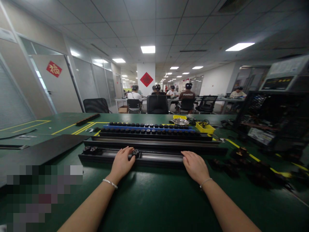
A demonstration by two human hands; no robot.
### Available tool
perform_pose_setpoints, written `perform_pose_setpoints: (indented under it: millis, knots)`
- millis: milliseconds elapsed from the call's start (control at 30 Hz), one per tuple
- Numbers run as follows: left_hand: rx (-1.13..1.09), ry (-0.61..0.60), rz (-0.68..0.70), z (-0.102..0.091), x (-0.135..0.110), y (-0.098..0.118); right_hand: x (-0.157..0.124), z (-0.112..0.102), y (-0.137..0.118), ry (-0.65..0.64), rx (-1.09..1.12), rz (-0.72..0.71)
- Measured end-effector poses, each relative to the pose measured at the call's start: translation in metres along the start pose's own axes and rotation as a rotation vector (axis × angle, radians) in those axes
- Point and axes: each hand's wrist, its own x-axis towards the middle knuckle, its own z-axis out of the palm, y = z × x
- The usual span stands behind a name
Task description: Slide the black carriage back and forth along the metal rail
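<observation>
A long black rail [161, 157] with a shiny grey channel lies crosswise on the green table before me. My left hand [123, 162] is over its left half, thumb and fingers closed at a small black knob-like part [135, 153] in the channel. Two similar black parts [90, 150] sit at the rail's left end. At the right end, my right hand [196, 165] has its fingers over the rail and its thumb against the near side, gripping it. The fingers' undersides are hidden.
Behind lie another black rail [154, 141] and a blue strip [154, 127] with rows of black parts. A metal bowl [181, 121] and yellow tray [205, 128] stand beyond. Dark parts [231, 167] lie right, near a cluttered rack [272, 119]. A dark sheet [48, 151] is left.
</observation>
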Motion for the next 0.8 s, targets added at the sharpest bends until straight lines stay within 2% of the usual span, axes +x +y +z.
perform_pose_setpoints:
  millis: [233, 800]
  knots:
    - [0.085, -0.08, 0.033, 0.002, -0.0005, -0.0005, 0.0, 0.0017, 0.001, 0.019, 0.009, 0.002]
    - [0.084, -0.131, 0.092, -0.0008, -0.002, 0.0069, -0.0003, 0.001, -0.0002, 0.012, 0.005, 0.011]
